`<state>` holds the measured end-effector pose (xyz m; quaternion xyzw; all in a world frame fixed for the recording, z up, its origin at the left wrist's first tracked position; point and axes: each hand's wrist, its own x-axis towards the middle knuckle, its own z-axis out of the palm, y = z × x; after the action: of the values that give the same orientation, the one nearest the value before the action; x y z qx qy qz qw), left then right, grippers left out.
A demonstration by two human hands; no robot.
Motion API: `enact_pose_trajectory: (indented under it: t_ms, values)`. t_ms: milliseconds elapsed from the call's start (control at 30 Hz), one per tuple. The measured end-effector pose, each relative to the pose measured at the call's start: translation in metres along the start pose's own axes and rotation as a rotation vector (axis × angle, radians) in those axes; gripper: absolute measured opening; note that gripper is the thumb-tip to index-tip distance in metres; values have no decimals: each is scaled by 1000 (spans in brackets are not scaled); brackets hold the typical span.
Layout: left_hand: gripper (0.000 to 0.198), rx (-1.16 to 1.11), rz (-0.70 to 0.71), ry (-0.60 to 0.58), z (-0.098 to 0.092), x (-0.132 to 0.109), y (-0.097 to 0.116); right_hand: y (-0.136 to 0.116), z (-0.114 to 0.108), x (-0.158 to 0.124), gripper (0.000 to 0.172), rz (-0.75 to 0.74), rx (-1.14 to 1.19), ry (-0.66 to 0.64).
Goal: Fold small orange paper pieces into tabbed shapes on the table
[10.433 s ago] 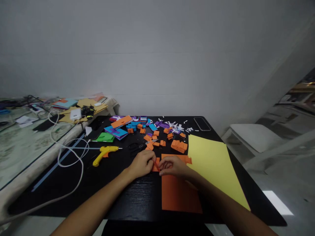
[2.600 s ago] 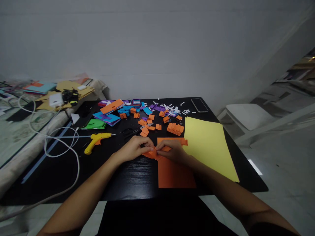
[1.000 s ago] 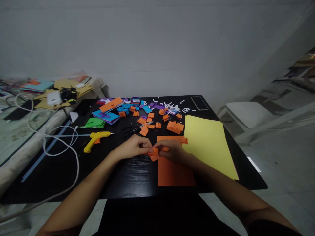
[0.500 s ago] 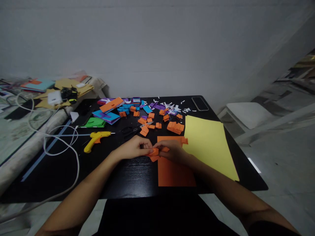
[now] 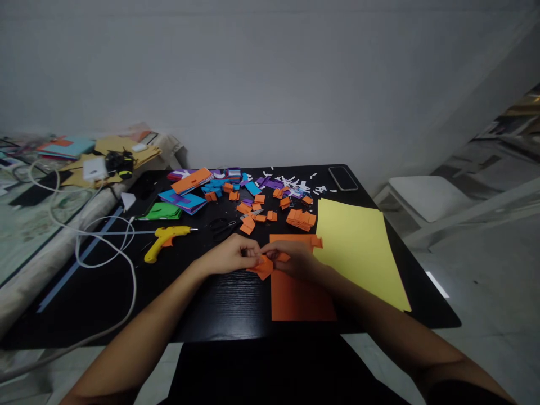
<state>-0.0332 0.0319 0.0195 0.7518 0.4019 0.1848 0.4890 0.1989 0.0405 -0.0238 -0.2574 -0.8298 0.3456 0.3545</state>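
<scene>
A small folded piece of orange paper (image 5: 264, 268) is pinched between my two hands above the black table. My left hand (image 5: 233, 253) has its fingers closed on the left side of it. On the other side my right hand (image 5: 294, 257) grips it with thumb and fingertips, and a bit of orange shows by the fingers. Under the right hand lies an orange sheet (image 5: 301, 298), with a small orange folded piece (image 5: 316, 242) at its top right corner. Scissors with black handles (image 5: 223, 226) lie just beyond my left hand.
A yellow glue gun (image 5: 164, 241) with a white cable lies left. Yellow sheets (image 5: 358, 242) are on the right, near a phone (image 5: 343, 178). A stack of orange pieces (image 5: 301, 219), loose coloured pieces and white scraps (image 5: 291, 184) spread across the back of the table (image 5: 223, 315).
The orange paper between my fingers has turned slightly, and more of its face shows. Both hands stay almost in the same place.
</scene>
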Motion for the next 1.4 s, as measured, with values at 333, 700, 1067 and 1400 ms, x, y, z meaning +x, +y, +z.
enact_pose_trajectory:
  t_ms: [333, 700, 1067, 1400]
  values:
    - [20, -60, -26, -20, 2, 1, -2, 0, 0, 0, 23, -19, -38, -19]
    - [31, 0, 11, -38, -1, 0, -2, 0, 2, 0, 15, -27, -62, -8]
    - [28, 70, 42, -63, -1, 0, 0, -3, 1, 0, 17, 54, -11, -20]
    - [26, 58, 36, -36, -1, 0, -2, -1, 3, 0, 15, 26, 105, 30]
